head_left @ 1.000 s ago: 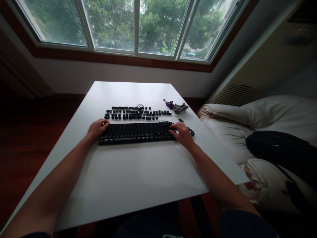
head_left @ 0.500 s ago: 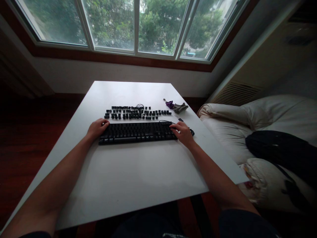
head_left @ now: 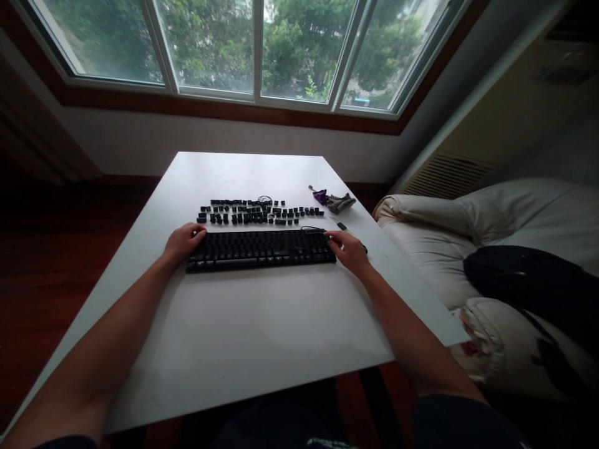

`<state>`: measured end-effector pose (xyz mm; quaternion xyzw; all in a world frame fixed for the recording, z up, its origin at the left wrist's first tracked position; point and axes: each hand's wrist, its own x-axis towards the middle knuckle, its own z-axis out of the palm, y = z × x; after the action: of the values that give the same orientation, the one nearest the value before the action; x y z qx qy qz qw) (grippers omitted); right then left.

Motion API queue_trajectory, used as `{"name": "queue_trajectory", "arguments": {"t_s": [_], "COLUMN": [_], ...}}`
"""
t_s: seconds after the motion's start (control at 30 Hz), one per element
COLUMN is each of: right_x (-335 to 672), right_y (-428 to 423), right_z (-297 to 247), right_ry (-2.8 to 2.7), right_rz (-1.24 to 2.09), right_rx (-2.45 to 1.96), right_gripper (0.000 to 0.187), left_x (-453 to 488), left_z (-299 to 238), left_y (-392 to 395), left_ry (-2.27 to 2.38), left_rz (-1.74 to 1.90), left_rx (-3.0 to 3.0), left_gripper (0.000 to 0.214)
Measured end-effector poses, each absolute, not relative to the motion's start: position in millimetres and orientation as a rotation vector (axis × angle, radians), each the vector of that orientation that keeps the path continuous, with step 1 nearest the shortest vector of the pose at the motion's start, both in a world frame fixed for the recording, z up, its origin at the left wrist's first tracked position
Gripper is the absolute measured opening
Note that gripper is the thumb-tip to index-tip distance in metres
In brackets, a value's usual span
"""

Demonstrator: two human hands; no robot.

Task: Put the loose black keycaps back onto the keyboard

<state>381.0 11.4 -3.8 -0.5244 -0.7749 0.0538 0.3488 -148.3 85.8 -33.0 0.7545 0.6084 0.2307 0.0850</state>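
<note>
A black keyboard (head_left: 264, 251) lies lengthwise across the white table in front of me, many of its keys looking bare of caps while a row along the near side has them. At its far left corner, my left hand (head_left: 184, 242) is closed on the edge, thumb and fingers bent round it. My right hand (head_left: 349, 251) grips the right end near the far corner, fingers pinched on the side. Behind the keyboard, loose black keycaps (head_left: 247, 219) lie in uneven rows.
Toward the table's right edge lie a grey and purple cloth bundle (head_left: 340, 203) and a small dark piece (head_left: 342, 226). The white table (head_left: 262, 337) stands before a window. A pale sofa (head_left: 421, 231) with a black bag (head_left: 524, 274) is on the right.
My right hand has shifted slightly right and outward, from over the keyboard's right-hand keys to its right end. My left hand and the keyboard have stayed in place.
</note>
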Motion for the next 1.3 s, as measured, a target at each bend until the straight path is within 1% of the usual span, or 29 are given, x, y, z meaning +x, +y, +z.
{"name": "queue_trajectory", "arguments": {"t_s": [0.23, 0.87, 1.03, 1.3], "right_x": [382.8, 386.1, 392.7, 394.2], "right_y": [12.7, 15.5, 20.7, 21.4], "right_z": [-6.7, -11.3, -17.7, -16.0], "right_ry": [-1.993, -2.004, -2.021, -2.003], "right_rz": [0.16, 0.189, 0.256, 0.377], "right_rx": [-1.386, -1.398, -1.374, -1.334], "right_gripper": [0.022, 0.022, 0.018, 0.02], "left_x": [-147.8, -147.6, -147.8, -145.8], "left_z": [-33.1, -33.0, -32.3, -29.4], "left_y": [85.6, 85.9, 85.0, 83.4], "left_ry": [1.81, 1.814, 1.816, 1.835], "left_rz": [0.694, 0.689, 0.679, 0.667], "left_rx": [2.256, 2.259, 2.257, 2.239], "left_gripper": [0.036, 0.036, 0.037, 0.037]}}
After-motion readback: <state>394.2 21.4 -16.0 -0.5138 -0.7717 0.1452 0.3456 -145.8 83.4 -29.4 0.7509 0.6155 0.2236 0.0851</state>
